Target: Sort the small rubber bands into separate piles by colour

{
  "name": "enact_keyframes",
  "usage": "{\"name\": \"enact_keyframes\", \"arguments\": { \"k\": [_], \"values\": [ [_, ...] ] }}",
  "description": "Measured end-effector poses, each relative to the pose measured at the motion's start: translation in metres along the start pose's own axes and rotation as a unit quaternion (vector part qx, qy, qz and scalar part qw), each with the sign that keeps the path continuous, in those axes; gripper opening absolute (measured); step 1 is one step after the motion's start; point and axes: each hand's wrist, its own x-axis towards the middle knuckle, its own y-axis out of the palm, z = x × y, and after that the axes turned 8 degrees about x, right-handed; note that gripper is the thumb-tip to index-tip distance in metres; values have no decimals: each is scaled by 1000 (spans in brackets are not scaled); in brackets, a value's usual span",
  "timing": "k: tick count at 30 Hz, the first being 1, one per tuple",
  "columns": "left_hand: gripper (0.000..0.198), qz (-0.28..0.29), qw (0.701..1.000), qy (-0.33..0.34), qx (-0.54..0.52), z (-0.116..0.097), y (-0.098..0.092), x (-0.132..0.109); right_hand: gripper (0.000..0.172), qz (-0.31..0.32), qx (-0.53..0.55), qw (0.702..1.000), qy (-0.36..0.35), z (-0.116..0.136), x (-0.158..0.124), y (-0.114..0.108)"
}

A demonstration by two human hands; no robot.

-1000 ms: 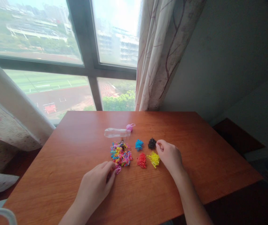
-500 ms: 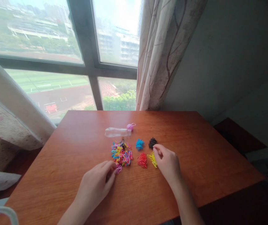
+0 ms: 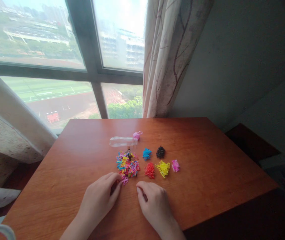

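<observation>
My left hand (image 3: 101, 195) rests on the table with thumb and fingertips closed on pink hair ties (image 3: 125, 180), at the near edge of a mixed-colour pile of small elastic hair ties (image 3: 127, 164). To its right is my right hand (image 3: 153, 201), thumb and forefinger drawn together, and nothing shows between the tips. Sorted by colour, beyond and to the right of that hand, lie small heaps of hair ties: blue (image 3: 146, 154), black (image 3: 160, 152), red (image 3: 149, 170), yellow (image 3: 162, 169) and pink (image 3: 175, 165).
Behind the mixed pile a clear plastic bottle (image 3: 123, 141) lies on its side, a pink looped cap (image 3: 136, 135) at its mouth. The brown wooden table (image 3: 214, 166) ends at the window (image 3: 122, 96) and patterned curtain (image 3: 157, 66). A white curved object (image 3: 1, 230) sits lower left.
My right hand has moved left and toward me, from over the black and yellow heaps to beside my left hand, uncovering the pink heap. My left hand stays at the pile; the view shifts slightly.
</observation>
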Motion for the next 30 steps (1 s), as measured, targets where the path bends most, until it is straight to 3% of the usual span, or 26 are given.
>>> {"name": "enact_keyframes", "arguments": {
  "k": [19, 30],
  "values": [
    [18, -47, 999, 0, -20, 4, 4, 0, 17, 19, -27, 999, 11, 3, 1, 0],
    [21, -21, 999, -23, 10, 2, 1, 1, 12, 36, -66, 997, 27, 23, 24, 22]
  ]
}}
